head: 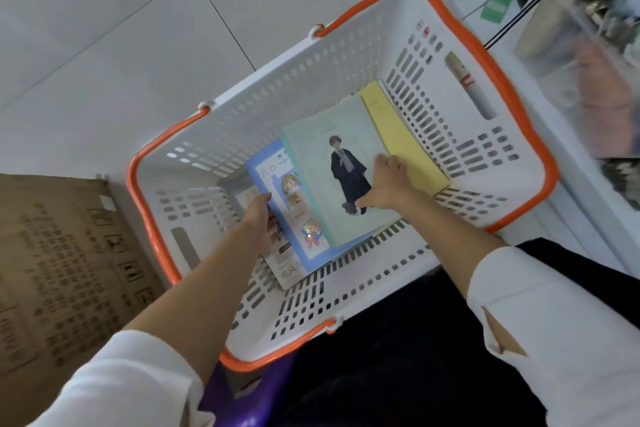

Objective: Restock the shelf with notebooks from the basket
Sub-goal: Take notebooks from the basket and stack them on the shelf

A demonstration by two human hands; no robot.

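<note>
Fingers on the left hand (257,216) are curling tight round the blue notebook (294,218) at its left edge. The green notebook (322,163) is lying over it, and the right hand (384,184) is hooking bent fingers over its right edge, beside the yellow notebook (398,135). Everything's sitting inside the white basket (346,55).

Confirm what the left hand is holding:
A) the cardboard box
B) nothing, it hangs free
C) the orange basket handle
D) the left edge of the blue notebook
D: the left hand has its fingers curled round the left edge of the blue notebook inside the basket, while the right hand grips the green notebook at its right edge.
</note>
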